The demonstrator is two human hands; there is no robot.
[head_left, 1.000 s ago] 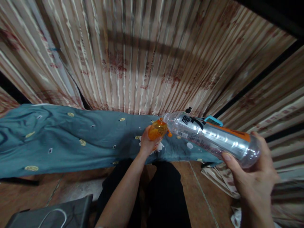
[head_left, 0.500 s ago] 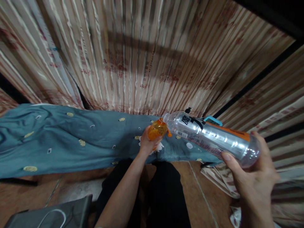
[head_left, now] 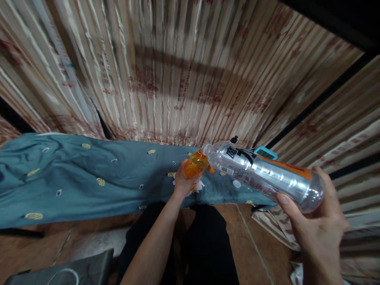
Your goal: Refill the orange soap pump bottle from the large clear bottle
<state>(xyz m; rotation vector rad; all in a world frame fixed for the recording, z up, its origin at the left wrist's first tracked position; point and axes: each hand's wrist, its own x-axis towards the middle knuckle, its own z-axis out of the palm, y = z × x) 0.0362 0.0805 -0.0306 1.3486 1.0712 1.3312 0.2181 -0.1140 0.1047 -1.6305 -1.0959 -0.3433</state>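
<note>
My left hand (head_left: 182, 180) is wrapped round a small orange see-through bottle (head_left: 196, 164) over the cloth-covered bench. In my right hand (head_left: 319, 221), a large clear plastic bottle (head_left: 258, 170) with a silver and orange label is gripped by its base. This bottle lies tilted, its neck pointing left and down to the mouth of the orange bottle. The two mouths meet or nearly meet; I cannot tell whether liquid runs between them. White torn paper (head_left: 200, 186) shows beneath my left hand. A white round cap (head_left: 236, 183) lies on the cloth below the large bottle.
A blue-green patterned cloth (head_left: 118, 170) covers the long bench. Striped curtains (head_left: 166, 79) hang behind and to the right. A light-blue device with a small screen (head_left: 266, 153) sits behind the large bottle. A grey stool or box (head_left: 89, 267) stands at the lower left.
Both hands and bottles keep nearly the same pose. The view has shifted slightly, and more of the light-blue device shows behind the large bottle.
</note>
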